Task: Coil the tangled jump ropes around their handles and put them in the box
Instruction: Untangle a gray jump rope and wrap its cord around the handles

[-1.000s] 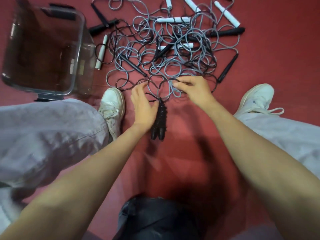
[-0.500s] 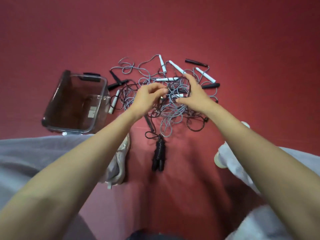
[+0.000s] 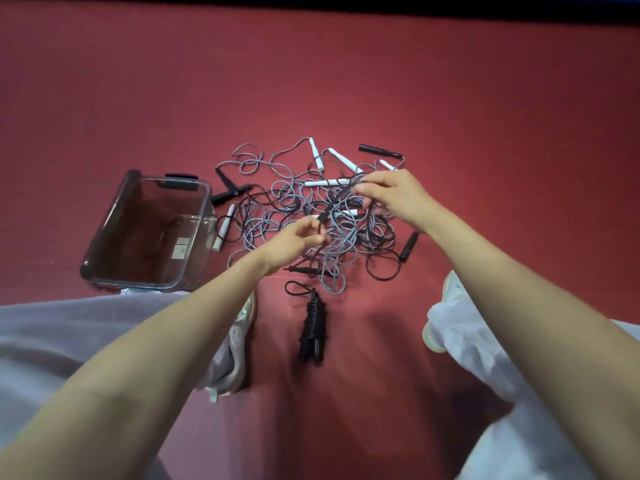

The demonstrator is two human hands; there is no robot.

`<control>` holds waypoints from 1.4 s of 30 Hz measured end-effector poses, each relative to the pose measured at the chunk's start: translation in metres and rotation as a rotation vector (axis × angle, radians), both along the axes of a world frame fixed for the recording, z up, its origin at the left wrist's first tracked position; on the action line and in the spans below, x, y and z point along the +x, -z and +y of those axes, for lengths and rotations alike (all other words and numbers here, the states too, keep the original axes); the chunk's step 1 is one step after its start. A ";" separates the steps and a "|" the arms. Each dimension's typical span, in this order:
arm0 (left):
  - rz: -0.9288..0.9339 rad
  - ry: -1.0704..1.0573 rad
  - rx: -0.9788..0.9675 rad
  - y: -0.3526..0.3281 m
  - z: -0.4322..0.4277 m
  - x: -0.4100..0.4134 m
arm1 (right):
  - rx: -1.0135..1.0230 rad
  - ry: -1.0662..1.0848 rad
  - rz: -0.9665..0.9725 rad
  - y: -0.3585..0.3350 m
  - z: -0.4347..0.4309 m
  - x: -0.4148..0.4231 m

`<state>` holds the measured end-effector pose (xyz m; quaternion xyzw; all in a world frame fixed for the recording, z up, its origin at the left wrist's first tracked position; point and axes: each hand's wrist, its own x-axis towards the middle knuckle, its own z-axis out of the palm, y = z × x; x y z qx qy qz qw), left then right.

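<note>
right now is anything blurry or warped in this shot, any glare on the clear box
Head view: wide-angle warp swells both forearms near the lower corners; left hand and right hand, pinching the tangled grey and black jump ropes, look slightly motion-blurred; the clear plastic box shows only a faint sheen on its wall.

No text, brand, number or sign can be read. One label shows: a pale sticker (image 3: pixel 181 247) in two parts on the clear box (image 3: pixel 138 237), well to the left of the fingers (image 3: pixel 313 237) of the left hand (image 3: pixel 294 242); its print is too blurred to read. The white handles (image 3: pixel 325 182) of the jump ropes (image 3: pixel 277 223), just beyond those fingers, are too small to show any marking.
</note>
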<state>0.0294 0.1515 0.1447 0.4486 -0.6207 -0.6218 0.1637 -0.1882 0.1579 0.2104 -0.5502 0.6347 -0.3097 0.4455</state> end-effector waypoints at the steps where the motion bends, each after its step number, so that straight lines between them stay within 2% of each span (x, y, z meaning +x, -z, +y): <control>1: 0.021 -0.049 0.016 0.007 0.003 -0.002 | 0.029 0.002 -0.034 0.005 0.003 0.002; 4: 0.187 -0.257 0.095 0.013 0.005 -0.011 | 0.034 0.102 -0.052 0.023 0.000 0.001; 7: 0.195 -0.397 0.059 0.014 -0.004 -0.014 | 0.079 0.140 0.080 0.041 -0.007 -0.006; 9: 0.107 -0.426 0.011 0.023 -0.012 -0.011 | 0.181 0.084 0.150 0.057 -0.009 -0.013; 12: -0.131 -0.393 -0.157 0.036 -0.020 -0.006 | 0.333 -0.020 0.151 0.078 -0.005 -0.017; 14: -0.211 -0.369 -0.221 0.042 -0.023 -0.004 | 0.424 -0.151 0.167 0.091 0.001 -0.014; 17: -0.308 -0.296 -0.206 0.059 -0.020 0.000 | 0.631 -0.291 0.153 0.114 0.010 -0.010; 19: -0.383 -0.221 -0.196 0.078 -0.014 0.003 | 0.711 -0.289 0.138 0.135 0.011 -0.010; 21: -0.480 -0.155 -0.199 0.098 -0.011 0.006 | 0.628 -0.203 0.235 0.160 0.006 -0.010; 23: -0.553 -0.155 -0.182 0.115 -0.011 0.009 | 0.455 -0.128 0.434 0.181 0.001 -0.010; 28: -0.602 -0.228 -0.035 0.144 -0.014 0.014 | 0.325 -0.410 0.837 0.224 0.007 -0.001; 30: -0.570 -0.279 0.037 0.151 -0.014 0.016 | 0.294 -0.416 0.956 0.232 0.013 0.005; 34: -0.307 -0.496 0.286 0.144 -0.014 0.013 | 0.283 -0.426 1.032 0.237 0.022 0.004; 38: -0.154 -0.535 0.355 0.125 -0.025 0.009 | 0.265 -0.497 1.119 0.236 0.031 -0.002; 42: -0.214 -0.429 0.285 0.110 -0.022 0.006 | 0.218 -0.465 1.150 0.228 0.038 0.002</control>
